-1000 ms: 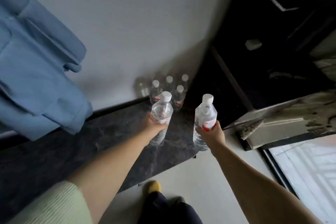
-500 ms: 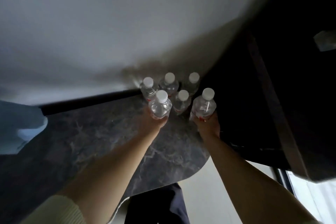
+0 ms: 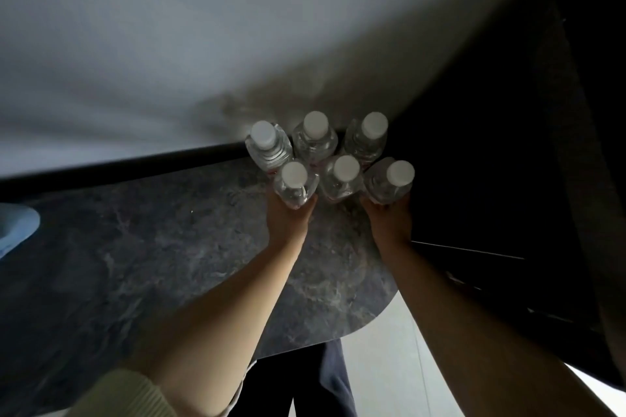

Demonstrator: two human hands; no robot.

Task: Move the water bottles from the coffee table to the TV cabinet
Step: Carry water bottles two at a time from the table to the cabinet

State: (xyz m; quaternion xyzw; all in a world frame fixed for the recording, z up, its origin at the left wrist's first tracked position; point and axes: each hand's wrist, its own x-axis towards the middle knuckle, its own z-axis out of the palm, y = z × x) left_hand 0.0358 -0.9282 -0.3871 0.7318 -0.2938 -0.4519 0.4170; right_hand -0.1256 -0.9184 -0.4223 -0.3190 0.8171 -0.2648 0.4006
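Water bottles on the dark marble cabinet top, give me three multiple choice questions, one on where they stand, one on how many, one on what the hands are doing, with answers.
1. Where does the cluster of water bottles stand?
A. At the back corner of the marble cabinet top, by the wall
B. On the floor
C. At the top's near edge

2. How many white caps show?
A. Four
B. Six
C. Nine

3. What are the hands doing?
A. Both lie flat on the top
B. Each grips one front bottle
C. One unscrews a cap

Answers: 1 A, the bottles crowd the far corner against the wall. 2 B, three caps in the back row and three in front. 3 B, the left hand grips the front left bottle and the right hand grips the front right bottle.
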